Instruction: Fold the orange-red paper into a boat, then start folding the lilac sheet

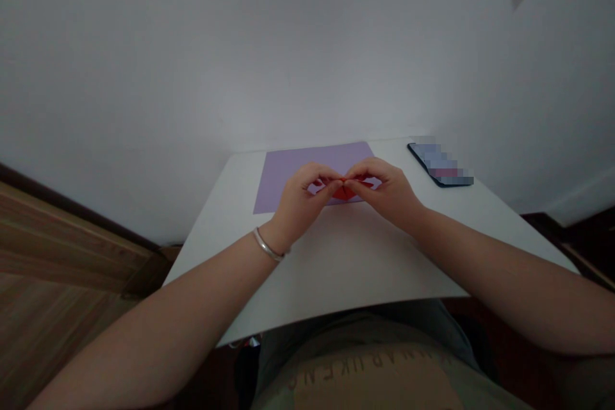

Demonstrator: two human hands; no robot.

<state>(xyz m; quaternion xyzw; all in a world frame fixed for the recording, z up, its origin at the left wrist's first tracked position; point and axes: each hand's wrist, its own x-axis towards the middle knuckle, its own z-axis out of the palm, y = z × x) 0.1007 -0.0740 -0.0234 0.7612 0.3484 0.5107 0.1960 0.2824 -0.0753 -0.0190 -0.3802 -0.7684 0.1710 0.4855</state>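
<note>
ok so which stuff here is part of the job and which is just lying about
Part of the job: left hand, right hand, folded red paper pinched between them, lilac sheet beneath it.
Just lying about: smartphone on the white table.

the only view comes from a camera worn on the person's head, looking forward and steeply down from above the chest. the front of the shirt (369, 375) sits at the bottom edge, the forearms reach away from it, and the left hand (300, 208) and right hand (387, 195) are about arm's length off, at mid-frame. the white counter (346, 256) lies below them, and the wall (307, 57) fills the top.
</note>
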